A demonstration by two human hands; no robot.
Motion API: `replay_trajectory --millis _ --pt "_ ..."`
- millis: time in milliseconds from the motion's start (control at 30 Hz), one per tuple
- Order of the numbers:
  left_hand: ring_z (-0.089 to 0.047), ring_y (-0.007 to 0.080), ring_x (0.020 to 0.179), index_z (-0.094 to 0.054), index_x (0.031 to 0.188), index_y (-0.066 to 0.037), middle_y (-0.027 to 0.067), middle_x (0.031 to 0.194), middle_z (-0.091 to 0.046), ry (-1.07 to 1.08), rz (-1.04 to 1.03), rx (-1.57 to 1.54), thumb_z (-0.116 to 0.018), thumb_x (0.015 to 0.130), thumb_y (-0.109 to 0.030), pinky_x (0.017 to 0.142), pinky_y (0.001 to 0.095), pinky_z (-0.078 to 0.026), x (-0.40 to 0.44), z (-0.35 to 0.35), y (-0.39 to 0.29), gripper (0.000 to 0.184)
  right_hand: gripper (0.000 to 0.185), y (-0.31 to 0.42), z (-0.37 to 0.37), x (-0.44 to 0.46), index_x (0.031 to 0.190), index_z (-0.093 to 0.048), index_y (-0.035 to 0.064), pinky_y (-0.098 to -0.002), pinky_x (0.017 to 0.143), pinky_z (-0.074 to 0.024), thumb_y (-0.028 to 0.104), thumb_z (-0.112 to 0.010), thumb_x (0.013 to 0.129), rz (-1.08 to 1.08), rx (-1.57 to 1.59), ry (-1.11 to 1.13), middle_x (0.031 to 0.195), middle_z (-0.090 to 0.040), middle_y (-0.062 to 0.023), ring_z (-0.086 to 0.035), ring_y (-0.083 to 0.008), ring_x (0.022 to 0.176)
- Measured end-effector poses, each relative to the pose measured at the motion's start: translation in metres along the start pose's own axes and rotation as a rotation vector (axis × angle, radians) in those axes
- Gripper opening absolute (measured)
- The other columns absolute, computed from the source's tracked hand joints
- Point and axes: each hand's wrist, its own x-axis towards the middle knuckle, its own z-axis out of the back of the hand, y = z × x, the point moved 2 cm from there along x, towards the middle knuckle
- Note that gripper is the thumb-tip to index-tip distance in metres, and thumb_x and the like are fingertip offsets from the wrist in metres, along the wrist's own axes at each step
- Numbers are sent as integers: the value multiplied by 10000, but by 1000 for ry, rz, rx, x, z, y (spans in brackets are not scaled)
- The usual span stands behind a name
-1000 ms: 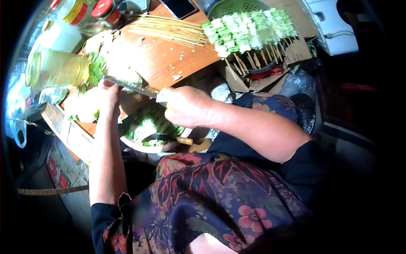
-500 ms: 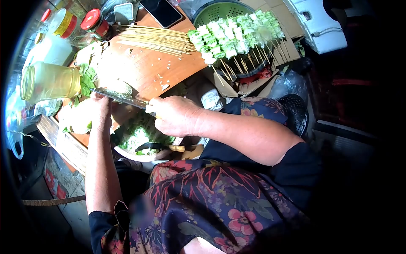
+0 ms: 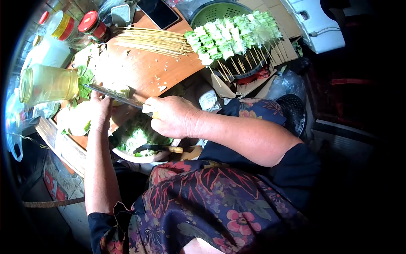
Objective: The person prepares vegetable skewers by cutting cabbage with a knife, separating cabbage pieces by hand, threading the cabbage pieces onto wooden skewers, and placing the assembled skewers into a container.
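Note:
My right hand (image 3: 175, 115) is closed around the handle of a knife (image 3: 118, 95), its broad blade pointing left over the wooden board. At the blade's tip end is my left hand (image 3: 101, 112), fingers bent; the blade and glare hide what they grip. A piece of pale green leafy vegetable (image 3: 124, 89) shows just behind the blade. Left of my left hand lies a whitish-green vegetable head (image 3: 76, 117). Below the blade, a bowl (image 3: 148, 158) holds cut leaves and a second knife with a wooden handle (image 3: 175, 149).
Bare skewers (image 3: 148, 41) lie on the orange-brown board (image 3: 169, 72) near a phone (image 3: 158, 13). Skewered leafy vegetables (image 3: 232, 36) rest over a green colander (image 3: 215, 9). A jar of yellowish liquid (image 3: 48, 84) and a red-lidded jar (image 3: 93, 26) stand at the left.
The knife blade has tilted slightly and its tip has risen a little, up and left. My left hand's fingers show more below the blade. The camera view has shifted slightly.

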Motion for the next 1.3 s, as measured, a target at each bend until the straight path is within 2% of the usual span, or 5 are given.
replay_trajectory --millis 167,233,367,533,1300 --pt "-618 265 978 -534 1220 -40 178 1102 -617 -16 -113 330 -627 832 -160 885 345 -462 0 -4 -4 416 375 2 7 0 1113 -502 27 -455 763 -502 171 -526 768 -63 -12 -17 849 -633 -218 -618 -395 821" --pt "-607 196 892 -573 1152 -19 143 943 -649 -17 -63 157 -611 847 -215 778 307 -468 10 -2 15 364 363 2 6 -1 1110 -506 41 -455 755 -503 175 -527 773 -73 -12 -51 848 -635 -214 -618 -393 821" --pt "-650 212 752 -547 1122 -4 112 1005 -630 42 79 -197 -500 929 -196 619 286 -554 21 4 38 276 351 -2 -1 -3 1113 -510 50 -447 763 -502 164 -517 781 -8 -21 -27 887 -642 -207 -621 -386 828" --pt "-663 234 767 -533 1105 7 128 981 -635 59 253 -334 -478 951 -251 647 336 -583 -7 -5 12 305 382 -3 -10 -5 1149 -495 38 -453 806 -491 172 -507 791 -28 -131 13 906 -645 -209 -625 -385 853" --pt "-629 192 651 -509 1043 41 127 840 -613 -53 203 -11 -673 813 -186 512 288 -554 7 -11 0 362 314 -1 14 20 1076 -542 -3 -427 774 -500 124 -501 792 -146 -151 141 830 -633 -231 -626 -375 827"
